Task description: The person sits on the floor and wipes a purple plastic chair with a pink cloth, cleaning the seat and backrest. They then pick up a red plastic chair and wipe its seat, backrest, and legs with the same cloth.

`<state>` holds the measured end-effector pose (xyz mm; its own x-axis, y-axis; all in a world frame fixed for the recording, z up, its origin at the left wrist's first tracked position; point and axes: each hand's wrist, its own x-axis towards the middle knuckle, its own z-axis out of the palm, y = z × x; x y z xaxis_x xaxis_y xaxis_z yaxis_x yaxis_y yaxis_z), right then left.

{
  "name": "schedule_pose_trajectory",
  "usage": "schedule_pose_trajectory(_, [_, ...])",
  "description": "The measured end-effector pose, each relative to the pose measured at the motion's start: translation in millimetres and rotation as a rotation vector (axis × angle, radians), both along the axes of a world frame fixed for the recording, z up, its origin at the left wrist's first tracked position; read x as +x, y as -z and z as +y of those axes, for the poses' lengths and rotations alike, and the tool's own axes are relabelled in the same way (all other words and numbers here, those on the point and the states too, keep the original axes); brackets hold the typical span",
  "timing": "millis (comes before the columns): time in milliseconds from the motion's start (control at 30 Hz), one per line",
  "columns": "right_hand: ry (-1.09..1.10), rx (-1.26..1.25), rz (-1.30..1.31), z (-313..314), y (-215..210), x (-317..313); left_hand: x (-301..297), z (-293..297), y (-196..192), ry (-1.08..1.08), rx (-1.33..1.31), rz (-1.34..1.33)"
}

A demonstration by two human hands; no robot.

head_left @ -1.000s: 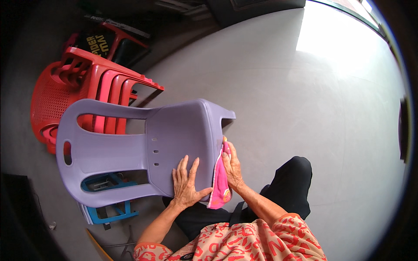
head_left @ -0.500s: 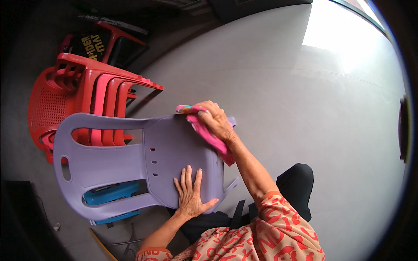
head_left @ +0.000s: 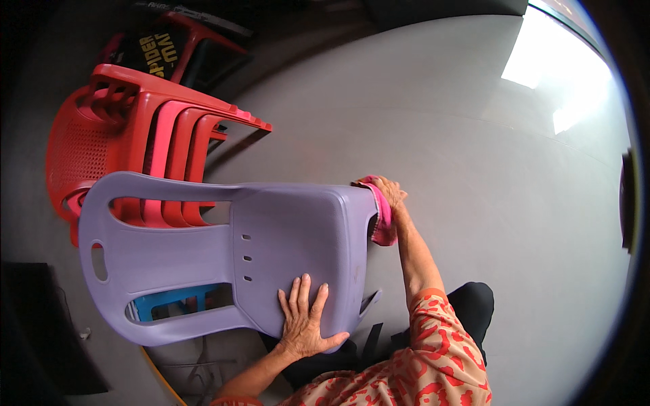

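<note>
At two o'clock on the purple chair point(head_left: 291, 227), pink cloth point(head_left: 386, 229) was gripped by the right hand point(head_left: 392, 193), the left hand point(head_left: 302, 329) splayed flat.

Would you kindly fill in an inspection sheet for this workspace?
Surface: grey floor, with bright light patches at upper right.
Things handled: lavender plastic chair, backrest toward the left; pink cloth at its far front corner.
Clutter: stack of red and pink plastic chairs beyond the backrest; blue plastic item seen through a backrest opening.
Hands: left hand spread on the seat; right hand gripping the cloth.
Cables: none certain; the left side is too dim to tell.
Surroundings: dark panel at lower left.
</note>
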<state>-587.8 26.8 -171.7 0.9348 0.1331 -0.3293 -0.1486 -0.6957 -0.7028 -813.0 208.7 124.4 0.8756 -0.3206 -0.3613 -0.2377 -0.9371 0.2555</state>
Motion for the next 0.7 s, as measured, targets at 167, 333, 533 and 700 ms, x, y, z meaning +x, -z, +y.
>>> schedule_pose_trajectory(167, [0.158, 0.076, 0.176, 2, 10, 4, -3, 2, 0, -0.008, -0.022, 0.001])
schedule_pose_trajectory(333, [-0.009, 0.359, -0.264, -5, -22, 2, -1, -1, 0, -0.021, -0.076, -0.018])
schedule_pose_trajectory(533, [-0.005, 0.877, 0.049, 2, -135, 18, -5, 1, 6, 0.003, -0.021, -0.053])
schedule_pose_trajectory(700, [0.035, 0.966, -0.009, 10, -230, -12, -11, 8, 9, -0.027, -0.035, -0.083])
